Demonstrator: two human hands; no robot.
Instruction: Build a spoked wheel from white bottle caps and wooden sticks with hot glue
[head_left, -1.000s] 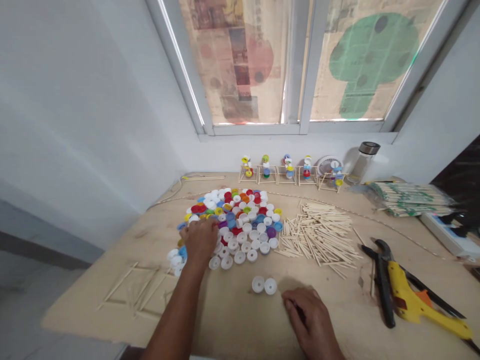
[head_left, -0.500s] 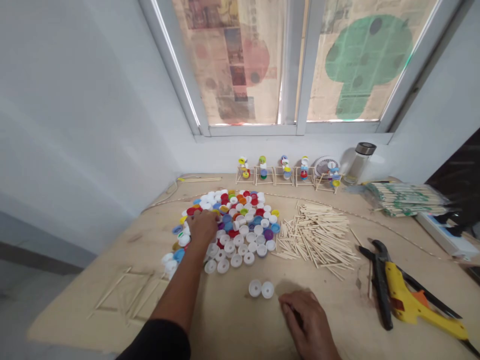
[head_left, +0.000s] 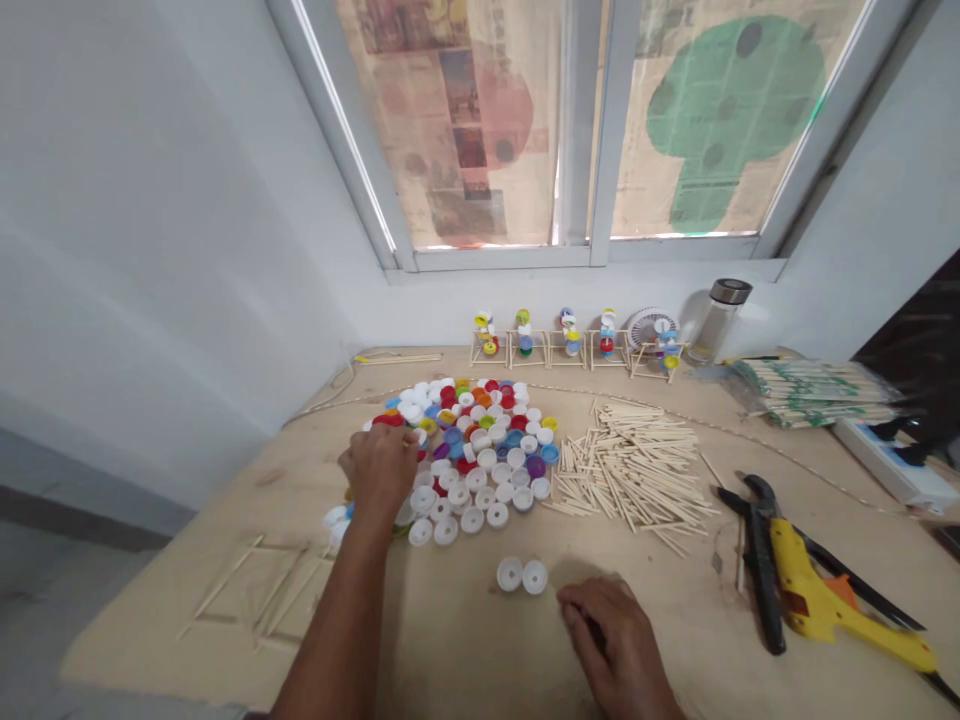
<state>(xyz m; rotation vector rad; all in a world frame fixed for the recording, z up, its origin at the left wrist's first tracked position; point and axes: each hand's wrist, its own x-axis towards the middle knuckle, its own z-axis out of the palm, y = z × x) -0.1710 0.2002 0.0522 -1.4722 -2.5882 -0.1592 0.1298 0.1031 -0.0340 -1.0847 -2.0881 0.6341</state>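
The left hand (head_left: 381,470) reaches over the left side of a heap of plastic caps (head_left: 476,481), fingers bent downward; its fingertips are hidden, so I cannot tell whether it grasps a cap. The right hand (head_left: 619,630) rests on the tabletop (head_left: 442,650) with fingers loosely curled; nothing shows in it, though its palm is out of view. Just beside it, two white caps (head_left: 509,574) lie side by side, touching, probably set apart from the heap to be within easy reach.

The caps are shallow and round, mostly white, with red, blue, yellow, orange, green and purple among them; many face open side up, and several white ones have a hole in the middle.

To the right of the heap spread loose wooden sticks (head_left: 637,465), seemingly kept separate for sorting. Farther right, a black-handled cutter (head_left: 766,580) lies beside a yellow glue gun (head_left: 806,580), perhaps parked there to leave working room. Small stick-and-cap models (head_left: 570,340) stand along the wall.
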